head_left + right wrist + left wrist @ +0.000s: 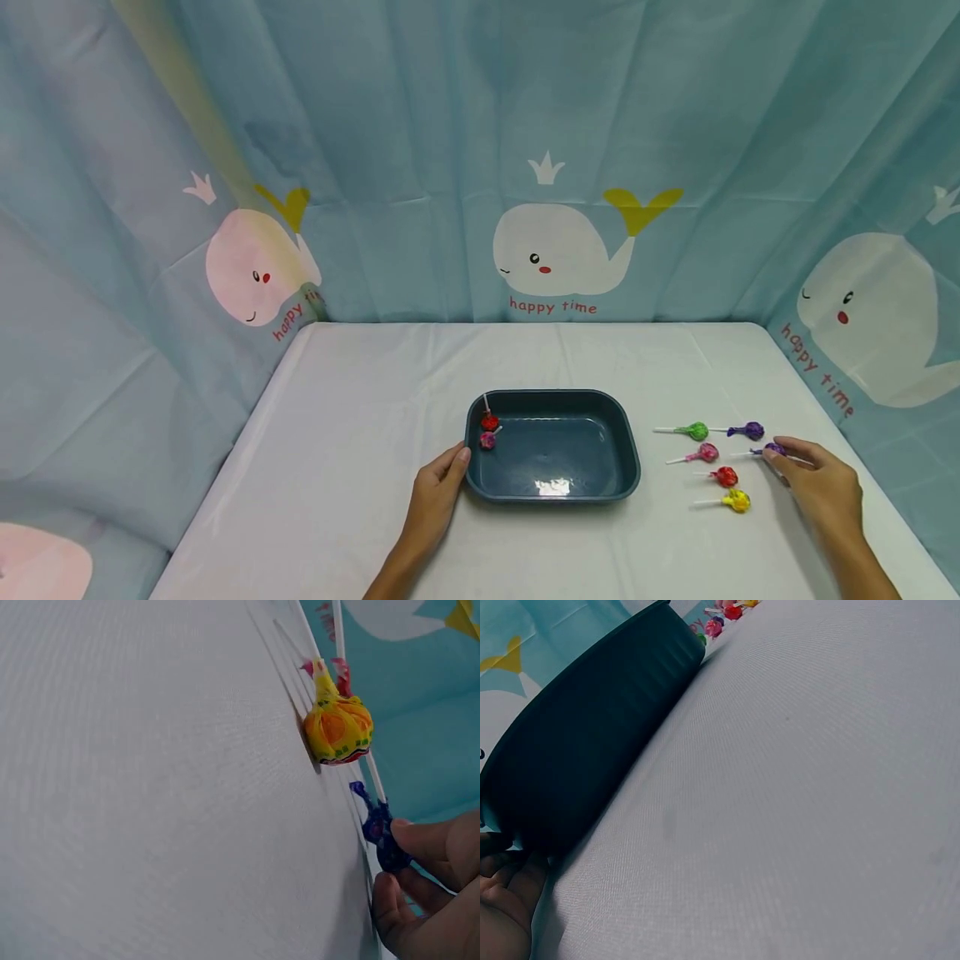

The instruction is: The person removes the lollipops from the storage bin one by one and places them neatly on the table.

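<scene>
My left hand (437, 492) holds the left side of a dark blue plastic tray (553, 499), thumb at the rim; the left wrist view shows fingers against the outer wall (592, 742). Inside the tray's left end lie a red lollipop (490, 422) and a pink one (487, 440). At the right, my right hand (821, 479) pinches the wrapped head of a purple lollipop (389, 844) between thumb and fingers, its white stick pointing left. Around it lie a second purple lollipop (752, 431), a green one (698, 431), a pink one (707, 452), a red one (726, 477) and a yellow one (738, 501).
A white cloth covers the table (360, 400). Blue curtains (420, 167) printed with whales stand along the back and both sides. The loose lollipops lie between the tray's right wall and my right hand, sticks toward the tray.
</scene>
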Available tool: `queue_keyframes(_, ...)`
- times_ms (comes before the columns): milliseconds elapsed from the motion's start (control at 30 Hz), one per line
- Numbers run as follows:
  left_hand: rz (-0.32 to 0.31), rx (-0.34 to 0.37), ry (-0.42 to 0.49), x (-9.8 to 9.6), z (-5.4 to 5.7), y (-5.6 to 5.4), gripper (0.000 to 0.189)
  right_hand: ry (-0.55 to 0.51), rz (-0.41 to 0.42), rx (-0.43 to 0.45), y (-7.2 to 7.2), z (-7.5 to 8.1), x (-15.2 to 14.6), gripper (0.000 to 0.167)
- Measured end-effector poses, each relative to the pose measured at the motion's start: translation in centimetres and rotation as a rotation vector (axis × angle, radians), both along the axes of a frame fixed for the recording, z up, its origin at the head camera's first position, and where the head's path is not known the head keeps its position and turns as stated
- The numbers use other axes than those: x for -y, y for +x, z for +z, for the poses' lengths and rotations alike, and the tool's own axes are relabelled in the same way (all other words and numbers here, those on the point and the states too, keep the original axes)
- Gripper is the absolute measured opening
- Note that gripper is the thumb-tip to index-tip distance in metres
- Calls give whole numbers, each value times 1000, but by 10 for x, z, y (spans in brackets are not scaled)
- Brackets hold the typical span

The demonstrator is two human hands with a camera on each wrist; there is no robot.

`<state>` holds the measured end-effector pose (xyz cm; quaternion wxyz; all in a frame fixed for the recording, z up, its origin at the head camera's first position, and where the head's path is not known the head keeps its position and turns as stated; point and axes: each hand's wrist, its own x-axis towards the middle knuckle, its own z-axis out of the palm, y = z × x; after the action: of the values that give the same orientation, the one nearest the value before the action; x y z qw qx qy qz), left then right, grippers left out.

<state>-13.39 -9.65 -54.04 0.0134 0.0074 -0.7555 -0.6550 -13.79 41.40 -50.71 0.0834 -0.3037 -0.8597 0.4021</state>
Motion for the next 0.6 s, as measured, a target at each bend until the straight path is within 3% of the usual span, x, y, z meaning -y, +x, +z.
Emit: queue_keyframes(600, -7, 8, -2, 0, 0, 1, 55, 39, 36, 24, -8, -8, -3, 53)
